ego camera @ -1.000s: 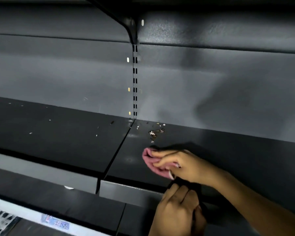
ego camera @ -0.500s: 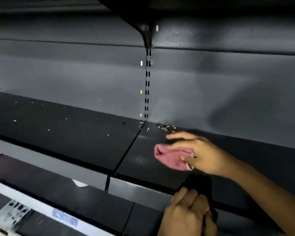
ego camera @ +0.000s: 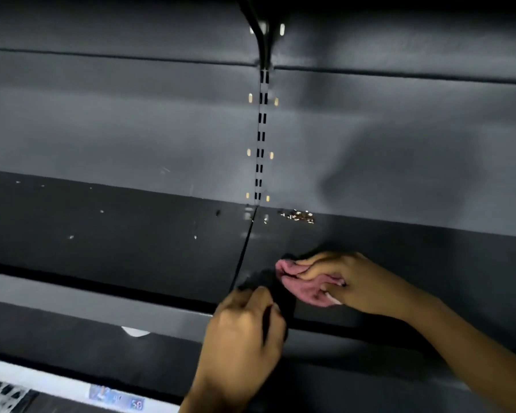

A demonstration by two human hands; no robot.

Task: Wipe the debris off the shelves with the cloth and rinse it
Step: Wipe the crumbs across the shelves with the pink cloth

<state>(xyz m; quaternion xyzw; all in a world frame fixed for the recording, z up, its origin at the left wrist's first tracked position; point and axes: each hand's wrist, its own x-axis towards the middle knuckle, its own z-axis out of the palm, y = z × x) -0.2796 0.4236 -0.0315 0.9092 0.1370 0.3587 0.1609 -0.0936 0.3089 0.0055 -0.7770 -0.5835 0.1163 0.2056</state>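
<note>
Right hand clenched on the bunched pink cloth near the front of the dark shelf, left hand fisted on something dark at the shelf edge, debris by the back wall.

Open shelf beyond the cloth grip

Past the right hand gripping the cloth, bare shelf reaches the back wall; the left hand crowds its near-left side.

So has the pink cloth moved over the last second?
Yes. The crumpled pink cloth in the right hand has pulled forward from the debris pile toward the shelf's front edge.
</note>
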